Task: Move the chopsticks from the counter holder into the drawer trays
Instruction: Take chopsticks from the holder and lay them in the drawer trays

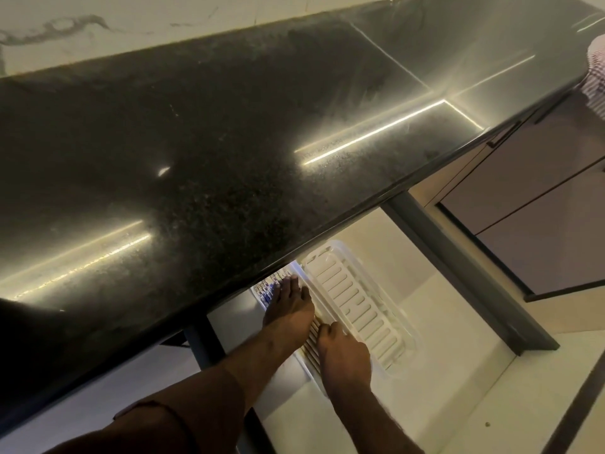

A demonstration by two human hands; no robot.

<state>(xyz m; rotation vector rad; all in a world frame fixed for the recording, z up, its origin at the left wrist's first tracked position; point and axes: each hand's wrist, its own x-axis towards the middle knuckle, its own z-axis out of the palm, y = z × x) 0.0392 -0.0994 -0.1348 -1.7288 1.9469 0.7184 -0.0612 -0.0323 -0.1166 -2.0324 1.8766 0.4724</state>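
Observation:
Below the counter edge an open drawer (435, 326) holds two white slotted trays side by side. Several chopsticks (312, 344) lie lengthwise in the left tray (258, 294), their patterned ends showing near the counter edge. My left hand (289, 308) lies flat on the chopsticks at their far end, fingers straight. At the near end of the bundle my right hand (343, 355) rests with fingers bent down onto the sticks. The right tray (360, 309) lies bare. The counter holder is out of view.
A dark polished stone counter (229, 158) fills the upper frame and overhangs the back of the drawer. The drawer's dark side rail (465, 273) runs along the right. Closed cabinet fronts (540, 224) stand to the right. A striped cloth (595, 67) shows at the right edge.

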